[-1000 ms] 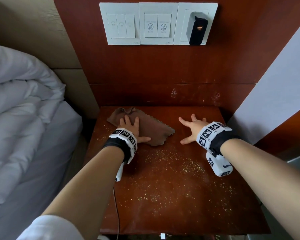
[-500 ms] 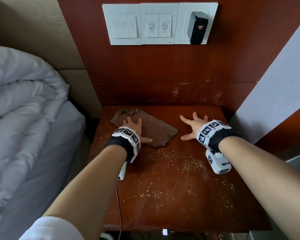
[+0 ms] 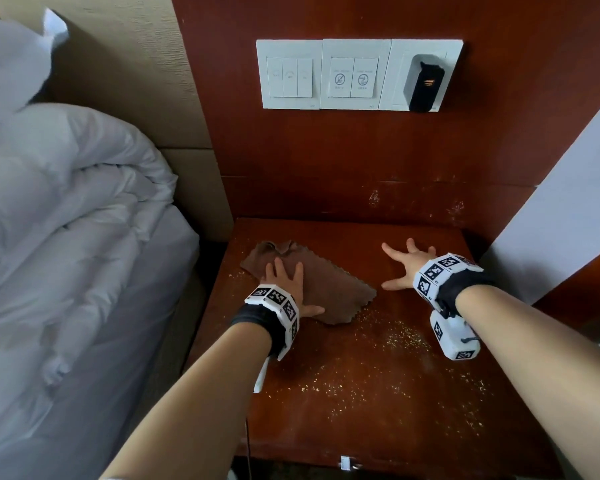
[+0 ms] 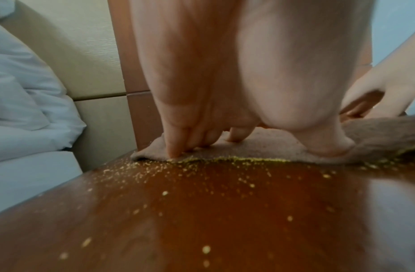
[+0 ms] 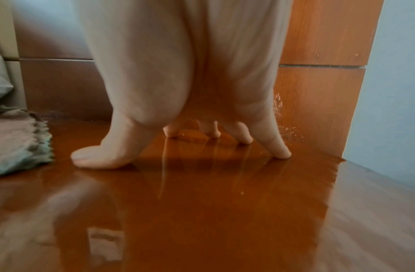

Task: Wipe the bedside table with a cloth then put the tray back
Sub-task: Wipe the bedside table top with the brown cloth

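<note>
A brown cloth (image 3: 329,285) with a zigzag edge lies at the back left of the reddish wooden bedside table (image 3: 378,410). My left hand (image 3: 288,282) presses flat on the cloth with spread, straight fingers. In the left wrist view the fingertips (image 4: 176,150) push the cloth (image 4: 267,147) down, and yellow crumbs (image 4: 202,162) pile along its near edge. My right hand (image 3: 407,263) rests on the bare wood to the right of the cloth, its fingers (image 5: 278,149) splayed on their tips. No tray is in view.
Yellow crumbs (image 3: 378,372) lie scattered over the middle and front of the table. A bed with a white duvet (image 3: 66,237) borders the left side. A wooden back panel carries white switch plates (image 3: 357,74) and a black plug-in device (image 3: 425,86). A pale wall (image 3: 568,209) stands at the right.
Both hands keep their places on the table, the left on the cloth. The camera view has shifted so the table sits further right and lower in the picture.
</note>
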`<action>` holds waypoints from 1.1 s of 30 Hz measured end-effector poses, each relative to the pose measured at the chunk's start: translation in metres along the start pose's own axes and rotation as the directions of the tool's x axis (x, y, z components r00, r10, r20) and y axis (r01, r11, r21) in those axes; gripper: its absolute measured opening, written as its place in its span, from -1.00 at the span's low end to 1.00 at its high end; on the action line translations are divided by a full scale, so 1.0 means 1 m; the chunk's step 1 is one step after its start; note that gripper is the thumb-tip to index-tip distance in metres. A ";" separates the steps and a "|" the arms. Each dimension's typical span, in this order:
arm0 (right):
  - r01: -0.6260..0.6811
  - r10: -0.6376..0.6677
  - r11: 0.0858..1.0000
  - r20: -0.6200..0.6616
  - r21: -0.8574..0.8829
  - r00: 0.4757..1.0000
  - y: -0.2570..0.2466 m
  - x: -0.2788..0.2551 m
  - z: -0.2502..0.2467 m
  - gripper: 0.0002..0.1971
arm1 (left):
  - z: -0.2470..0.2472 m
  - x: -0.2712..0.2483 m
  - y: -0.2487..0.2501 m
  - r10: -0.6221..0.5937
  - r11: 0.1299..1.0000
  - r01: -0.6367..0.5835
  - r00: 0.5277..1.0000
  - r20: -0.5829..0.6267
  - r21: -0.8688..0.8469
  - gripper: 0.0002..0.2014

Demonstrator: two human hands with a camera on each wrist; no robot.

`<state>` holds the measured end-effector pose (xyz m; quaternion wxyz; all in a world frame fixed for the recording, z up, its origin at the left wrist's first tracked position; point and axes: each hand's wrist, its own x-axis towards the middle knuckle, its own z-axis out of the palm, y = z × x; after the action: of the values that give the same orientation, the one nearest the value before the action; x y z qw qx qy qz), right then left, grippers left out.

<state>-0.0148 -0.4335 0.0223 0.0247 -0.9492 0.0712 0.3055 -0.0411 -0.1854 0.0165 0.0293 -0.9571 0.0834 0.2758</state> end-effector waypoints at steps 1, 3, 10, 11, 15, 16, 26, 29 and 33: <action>0.001 -0.001 1.000 0.004 0.000 1.000 0.001 0.001 0.000 -0.05 | -0.001 0.000 -0.001 0.008 1.000 -0.008 1.000 0.006 -0.005 0.04; 0.005 -0.005 1.000 0.007 0.006 1.000 0.002 0.002 0.001 -0.04 | -0.002 -0.002 -0.006 0.034 0.999 -0.034 0.999 0.017 -0.029 0.05; 0.003 -0.003 1.000 -0.003 -0.003 1.000 -0.001 -0.003 -0.002 -0.03 | -0.002 -0.021 -0.052 -0.014 0.978 -0.001 0.998 -0.069 -0.209 0.09; -0.001 0.001 1.000 -0.004 -0.006 1.000 -0.001 -0.004 -0.003 -0.03 | 0.000 -0.024 -0.061 -0.045 0.972 0.025 0.996 -0.082 -0.233 0.10; 0.010 -0.011 1.000 -0.036 -0.014 0.999 -0.011 -0.015 -0.007 -0.06 | 0.014 -0.033 -0.091 -0.154 0.951 0.121 0.983 -0.095 -0.286 0.11; 0.039 -0.038 0.999 -0.058 0.009 0.998 -0.017 -0.018 -0.007 -0.08 | 0.017 -0.035 -0.095 -0.158 0.950 0.128 0.984 -0.086 -0.286 0.11; 0.542 -0.554 0.831 -0.104 -0.125 0.826 -0.121 -0.039 0.013 -0.21 | 0.028 -0.044 -0.124 -0.179 0.935 0.157 0.983 -0.040 -0.319 0.08; 0.529 -0.548 0.817 -0.022 -0.229 0.836 -0.137 -0.037 0.017 -0.27 | 0.029 -0.040 -0.125 -0.185 0.938 0.166 0.982 -0.034 -0.303 0.09; 0.490 -0.511 0.824 0.002 -0.282 0.860 -0.150 -0.030 0.015 -0.32 | 0.028 -0.032 -0.129 -0.182 0.942 0.171 0.983 -0.014 -0.289 0.14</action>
<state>-0.0250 -0.2806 0.0284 -0.0298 -0.9392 -0.2222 0.2599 -0.0595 -0.0510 0.0115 -0.0866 -0.9602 -0.0430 0.2620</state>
